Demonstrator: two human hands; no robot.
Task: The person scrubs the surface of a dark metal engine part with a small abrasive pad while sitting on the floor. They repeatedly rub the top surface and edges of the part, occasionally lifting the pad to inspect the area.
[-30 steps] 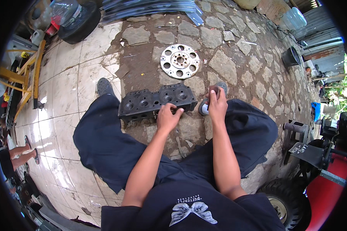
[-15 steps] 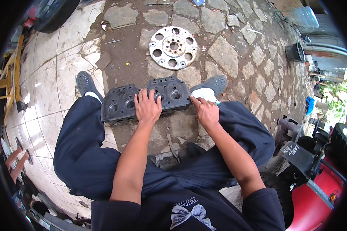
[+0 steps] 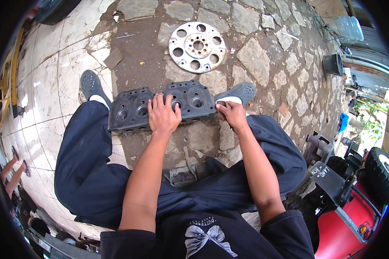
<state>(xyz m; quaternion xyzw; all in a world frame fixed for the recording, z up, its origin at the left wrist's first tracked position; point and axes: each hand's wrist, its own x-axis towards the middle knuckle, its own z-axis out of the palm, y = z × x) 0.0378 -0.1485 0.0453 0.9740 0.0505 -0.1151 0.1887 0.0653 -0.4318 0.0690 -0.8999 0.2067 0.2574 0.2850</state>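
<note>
A dark metal engine cylinder head (image 3: 133, 102) lies across the ground between my feet, its round ports facing up. My left hand (image 3: 164, 115) rests on its top, right of the middle, with the fingers spread over the ports. At the right end of the cylinder head, my right hand (image 3: 232, 114) is closed, thumb and fingers pinched around a small dark piece that I cannot make out. Those fingers are against or very near the end face. Beyond the cylinder head, a round whitish flywheel-like plate (image 3: 190, 52) with large holes and rust marks lies flat.
My shoes (image 3: 92, 84) flank the cylinder head. White tiles (image 3: 43, 103) cover the left, stone paving (image 3: 253, 60) the right. A black bucket (image 3: 333, 61) and a clear plastic jug (image 3: 349, 28) stand far right. Nearer are a red vehicle part (image 3: 339, 233) and a tyre (image 3: 379, 167). Another person's legs (image 3: 15, 175) show at left.
My right hand has shifted slightly at the cylinder head's right end, its fingers turning so the dark piece shows. My left hand stays on top. The view has shifted a little.
</note>
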